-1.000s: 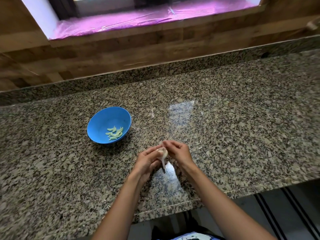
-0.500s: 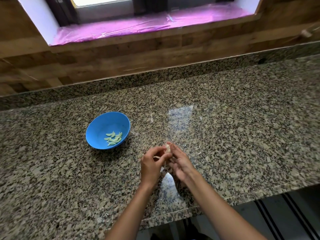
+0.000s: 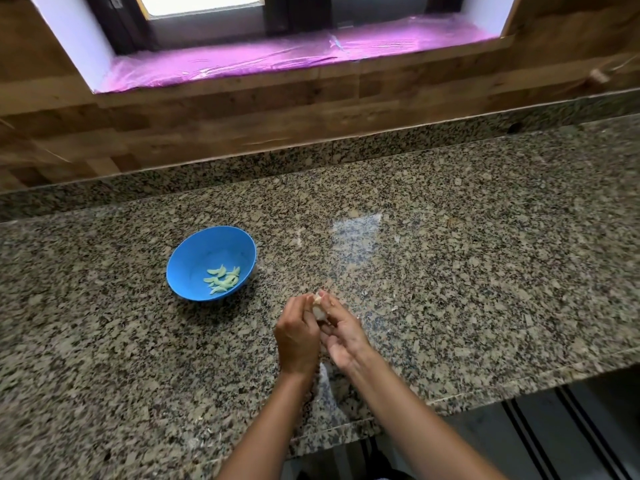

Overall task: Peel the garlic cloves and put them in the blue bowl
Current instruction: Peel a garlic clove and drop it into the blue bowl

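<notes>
On the speckled granite counter (image 3: 450, 271), the blue bowl (image 3: 194, 261) holds a small heap of peeled garlic cloves (image 3: 223, 280) against its near side. Just right of it, the left hand (image 3: 298, 336) and right hand (image 3: 344, 336) curl their fingers around one pale garlic piece (image 3: 318, 308), pinched between them above the counter. Half a second ago the hands pinched it only at the fingertips; now they press closer together, the bowl unmoved.

Both forearms reach forward and converge; the left hand (image 3: 298, 336) and right hand (image 3: 343, 332) meet, fingers curled in a shared pinching grip.
</notes>
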`<state>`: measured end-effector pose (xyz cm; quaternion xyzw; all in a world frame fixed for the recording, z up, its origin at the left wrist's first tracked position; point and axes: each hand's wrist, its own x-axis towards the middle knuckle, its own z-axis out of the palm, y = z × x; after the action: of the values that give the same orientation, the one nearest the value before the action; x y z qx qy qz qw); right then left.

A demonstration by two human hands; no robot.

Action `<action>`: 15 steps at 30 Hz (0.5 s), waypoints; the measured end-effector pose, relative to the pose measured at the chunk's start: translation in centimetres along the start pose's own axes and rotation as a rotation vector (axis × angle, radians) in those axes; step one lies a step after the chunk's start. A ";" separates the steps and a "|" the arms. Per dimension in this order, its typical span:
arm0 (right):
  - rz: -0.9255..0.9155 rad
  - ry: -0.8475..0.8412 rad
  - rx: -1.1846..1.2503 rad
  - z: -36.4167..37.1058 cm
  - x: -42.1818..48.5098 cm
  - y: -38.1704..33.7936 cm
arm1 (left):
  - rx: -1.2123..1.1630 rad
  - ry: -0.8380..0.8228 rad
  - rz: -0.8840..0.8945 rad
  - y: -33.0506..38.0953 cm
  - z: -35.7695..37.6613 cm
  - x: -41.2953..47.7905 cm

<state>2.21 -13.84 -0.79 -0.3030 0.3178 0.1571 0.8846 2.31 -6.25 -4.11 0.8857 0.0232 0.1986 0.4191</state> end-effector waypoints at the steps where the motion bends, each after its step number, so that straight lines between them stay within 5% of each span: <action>1: -0.006 -0.006 0.009 -0.1 0.0 0.2 | 0.009 -0.025 -0.022 -0.2 0.0 0.1; 6: -0.046 0.014 -0.067 -0.4 0.6 -0.4 | -0.027 -0.124 0.049 -0.9 -0.6 -0.4; 9: -0.082 -0.001 -0.236 -0.6 0.4 -1.1 | -0.205 -0.166 -0.167 -0.5 -1.0 -0.4; 12: -0.440 0.126 -0.851 -1.9 1.0 -2.7 | -0.613 -0.158 -0.587 -1.1 -1.9 0.6; 15: -0.805 0.281 -1.441 -4.1 2.5 -4.7 | -0.168 -0.204 -0.396 -3.5 -3.0 1.3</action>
<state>4.36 -19.81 -2.87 -0.9015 0.1143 -0.0453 0.4150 2.79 -1.52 -4.55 0.8413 0.1372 0.0233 0.5224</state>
